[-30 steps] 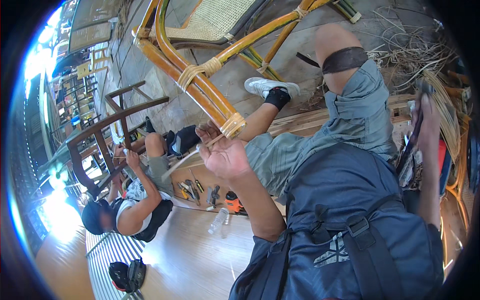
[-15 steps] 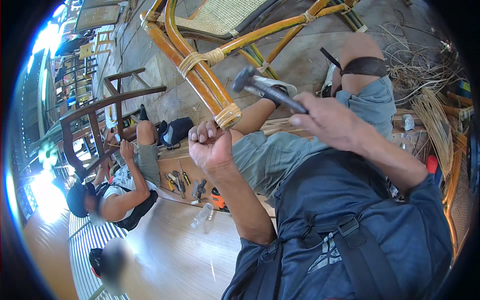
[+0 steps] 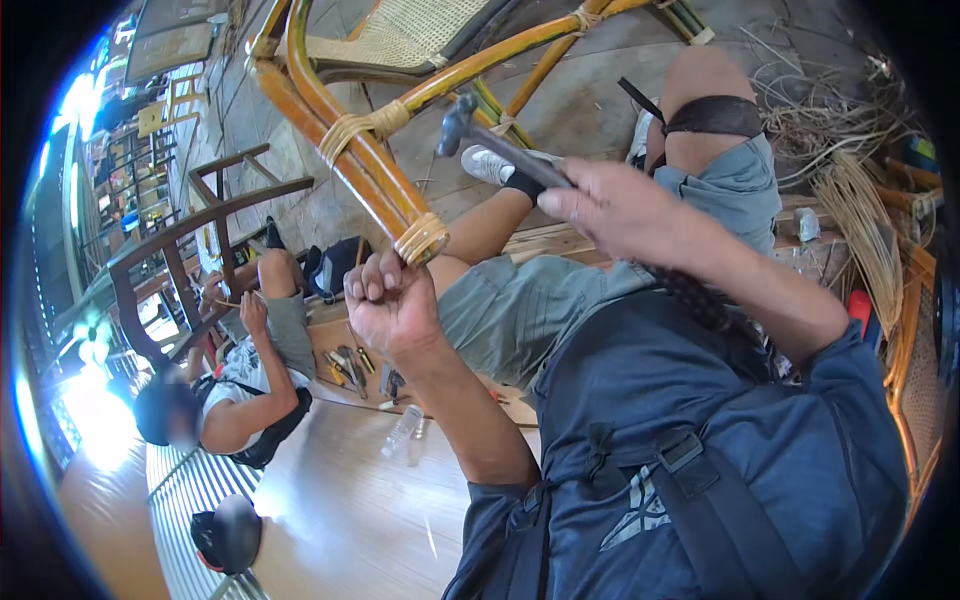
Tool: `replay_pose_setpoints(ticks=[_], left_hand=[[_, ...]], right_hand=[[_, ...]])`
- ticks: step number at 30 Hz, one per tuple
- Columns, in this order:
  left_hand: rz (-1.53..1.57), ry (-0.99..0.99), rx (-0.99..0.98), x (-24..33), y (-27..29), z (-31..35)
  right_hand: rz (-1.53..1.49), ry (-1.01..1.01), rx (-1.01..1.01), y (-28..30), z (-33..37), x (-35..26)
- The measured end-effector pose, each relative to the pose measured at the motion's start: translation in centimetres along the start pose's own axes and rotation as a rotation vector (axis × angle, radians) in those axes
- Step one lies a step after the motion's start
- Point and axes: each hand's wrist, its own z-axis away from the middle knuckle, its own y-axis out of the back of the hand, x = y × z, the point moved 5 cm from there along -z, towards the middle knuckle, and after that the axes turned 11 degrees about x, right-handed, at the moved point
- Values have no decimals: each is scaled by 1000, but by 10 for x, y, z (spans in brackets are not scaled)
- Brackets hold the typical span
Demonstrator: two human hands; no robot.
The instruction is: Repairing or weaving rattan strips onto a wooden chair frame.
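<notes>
My right hand [image 3: 625,210] grips a hammer [image 3: 520,160] by its dark handle. The hammer's metal head is raised to the right of the rattan chair frame [image 3: 365,190], apart from it. Two glossy orange-brown poles of this frame run side by side and are tied with pale cane bindings. My left hand [image 3: 395,310] is closed, fingers curled, right against the cane-wrapped end [image 3: 422,240] of the poles. What its fingers pinch, if anything, is hidden. A woven cane panel [image 3: 410,35] belongs to the chair further up.
At left, a co-worker [image 3: 255,390] sits by a dark wooden chair frame [image 3: 190,220]. Hand tools [image 3: 350,365] and a clear plastic bottle [image 3: 402,430] lie between us. Loose cane strips [image 3: 810,120] and a cane bundle [image 3: 860,230] are at right, beyond my knee.
The chair frame and both my hands appear shifted left in view. The hammer remains raised, its head slightly lower relative to my right hand. My left hand stays closed at the pole end.
</notes>
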Motion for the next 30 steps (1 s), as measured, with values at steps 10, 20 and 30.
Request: replay_pose_setpoints(ticks=[10, 20, 30], left_hand=[[-406, -63, 43, 5, -14, 8], [-837, -217, 131, 1, -37, 5], [-896, -235, 105, 1, -41, 3]], right_hand=[[-888, -600, -374, -17, 5, 28], [-1233, -869, -422, -53, 3, 38], [-1321, -980, -380, -66, -5, 33]])
